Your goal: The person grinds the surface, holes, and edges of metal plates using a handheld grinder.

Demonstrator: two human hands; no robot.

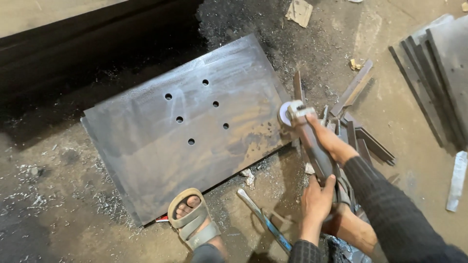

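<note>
Hands grip an angle grinder (312, 146) from both ends: the right hand (329, 139) is closed over the body near its head, and the left hand (316, 199) is wrapped around the rear of the handle. Its pale disc (284, 114) sits at the right edge of a large steel plate (146, 141) lying on the dusty floor (58, 214) (six round holes are drilled through it). A sandalled foot (192, 221) rests at the plate's near edge, and metal strips (360, 136) lie just behind the grinder.

No labels, signs or screens show; only a flattened tan cardboard scrap (298, 11) (perhaps torn off a package) lies on the floor (58, 214) at the top edge.
</note>
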